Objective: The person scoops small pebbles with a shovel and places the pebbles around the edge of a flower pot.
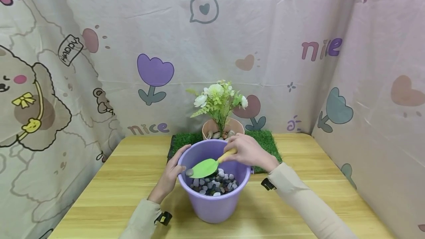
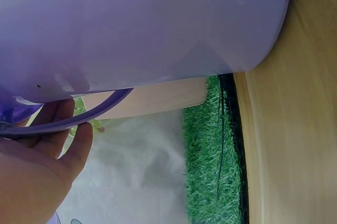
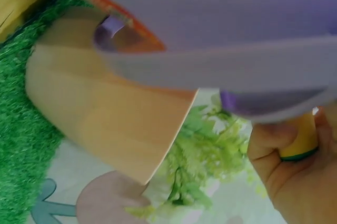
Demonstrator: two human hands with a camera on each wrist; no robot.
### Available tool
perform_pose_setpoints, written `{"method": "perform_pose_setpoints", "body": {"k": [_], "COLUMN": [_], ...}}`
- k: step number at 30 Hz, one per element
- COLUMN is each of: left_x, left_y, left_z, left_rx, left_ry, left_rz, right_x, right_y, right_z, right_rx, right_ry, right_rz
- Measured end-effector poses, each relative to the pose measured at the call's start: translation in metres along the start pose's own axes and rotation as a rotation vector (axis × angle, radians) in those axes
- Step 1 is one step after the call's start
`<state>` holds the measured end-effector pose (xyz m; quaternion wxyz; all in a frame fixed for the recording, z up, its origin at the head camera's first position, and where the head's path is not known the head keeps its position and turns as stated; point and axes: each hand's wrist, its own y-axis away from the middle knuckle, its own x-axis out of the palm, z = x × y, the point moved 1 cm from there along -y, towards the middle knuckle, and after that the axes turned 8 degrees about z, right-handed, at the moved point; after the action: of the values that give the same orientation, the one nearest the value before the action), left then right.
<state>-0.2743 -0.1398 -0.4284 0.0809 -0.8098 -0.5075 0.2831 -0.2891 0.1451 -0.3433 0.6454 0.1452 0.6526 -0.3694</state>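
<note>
A purple bucket [image 1: 215,209] stands upright on the table, with grey, white and dark pebbles [image 1: 216,184] in it. My left hand [image 1: 170,175] grips the bucket's left rim, thumb at the edge. In the left wrist view its fingers lie beside the bucket's curved handle [image 2: 100,109]. My right hand [image 1: 248,151] holds a small garden trowel [image 1: 205,168] by its yellow handle, over the bucket's opening. The green blade slants down to the left. At its tip, near my left thumb, is one grey pebble [image 1: 189,172]; whether it rests on the blade I cannot tell.
Behind the bucket, a peach flowerpot [image 3: 105,103] with stones and white-green flowers [image 1: 216,97] stands on a mat of artificial grass [image 1: 267,145]. A wooden table [image 1: 132,180] lies beneath. Printed cloth [image 1: 212,47] hangs at the back and both sides.
</note>
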Motion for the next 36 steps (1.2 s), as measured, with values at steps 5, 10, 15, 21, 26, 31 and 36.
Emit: {"method": "perform_pose_setpoints", "body": {"k": [5, 10, 15, 21, 26, 31, 36], "left_x": [0.0, 0.001, 0.001, -0.003, -0.007, -0.009, -0.011], "left_y": [0.0, -0.001, -0.002, 0.0, -0.001, -0.001, -0.001], "left_z": [-0.001, 0.0, 0.0, -0.001, -0.004, -0.006, -0.009], "left_rx": [-0.001, -0.003, -0.001, -0.006, 0.003, -0.02, -0.055], "left_ry": [0.004, 0.007, 0.015, 0.007, -0.054, -0.067, -0.08], "left_rz": [0.003, 0.006, 0.019, 0.033, 0.051, 0.067, 0.087], "right_x": [0.002, 0.004, 0.005, 0.006, 0.006, 0.005, 0.004], "right_y": [0.009, 0.015, 0.022, 0.03, 0.034, 0.037, 0.043], "right_z": [-0.006, -0.01, -0.012, -0.015, -0.016, -0.014, -0.012], "right_rx": [0.024, 0.033, 0.056, 0.081, 0.071, 0.053, 0.043], "right_ry": [-0.043, -0.056, -0.057, -0.071, -0.051, -0.023, -0.009], "right_rz": [-0.072, -0.162, -0.196, -0.196, -0.229, -0.253, -0.277]}}
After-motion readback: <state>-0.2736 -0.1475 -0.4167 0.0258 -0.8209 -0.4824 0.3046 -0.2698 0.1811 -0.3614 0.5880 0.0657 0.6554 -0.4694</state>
